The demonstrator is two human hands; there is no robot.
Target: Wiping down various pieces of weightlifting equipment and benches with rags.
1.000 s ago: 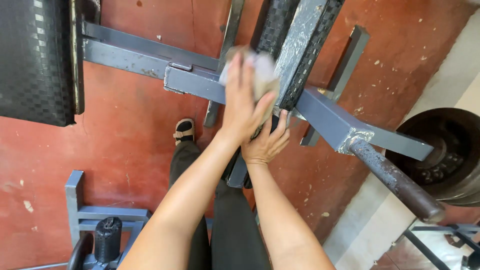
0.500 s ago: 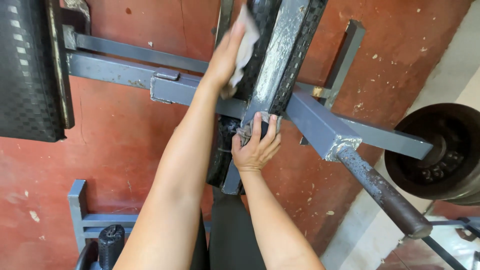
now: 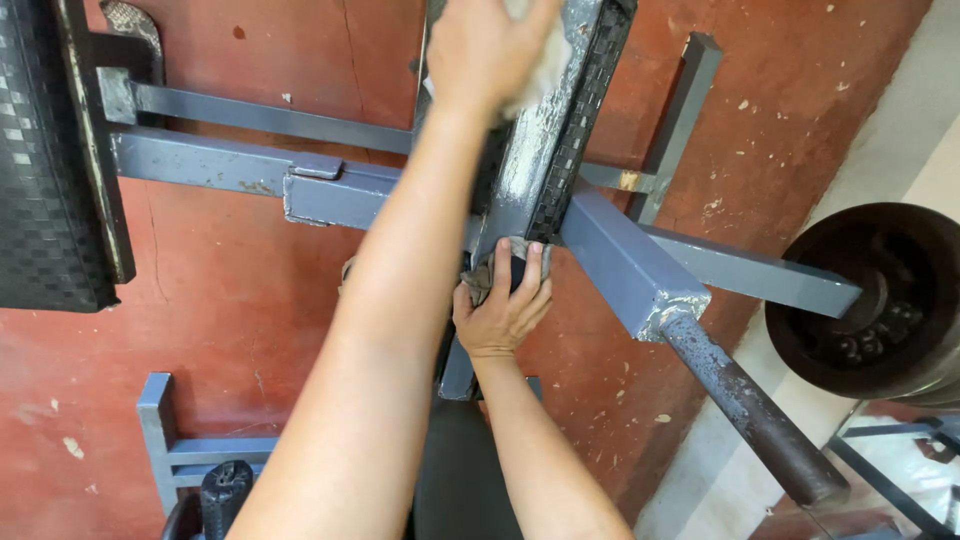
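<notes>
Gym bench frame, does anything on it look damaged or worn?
Yes. The paint on the steel bar under the left hand is scratched and flaking to pale patches, and the round sleeve at lower right looks rusty. The red floor is chipped too.

Red painted floor carrying grey steel gym equipment.

The red floor (image 3: pixel 250 290) is scuffed, with pale chips and flecks of debris scattered over it; at right it meets a pale concrete strip (image 3: pixel 880 150). Standing on the floor: a grey steel frame (image 3: pixel 640 260) of square tubing with chipped paint, its beams crossing near centre and a rusty round bar (image 3: pixel 750 410) projecting from one welded end. A black weight plate (image 3: pixel 880 300) lies at the right edge, over the pale strip. A smaller grey frame (image 3: pixel 160 440) stands at lower left. A black textured pad (image 3: pixel 45 160) sits on the frame at upper left.
</notes>
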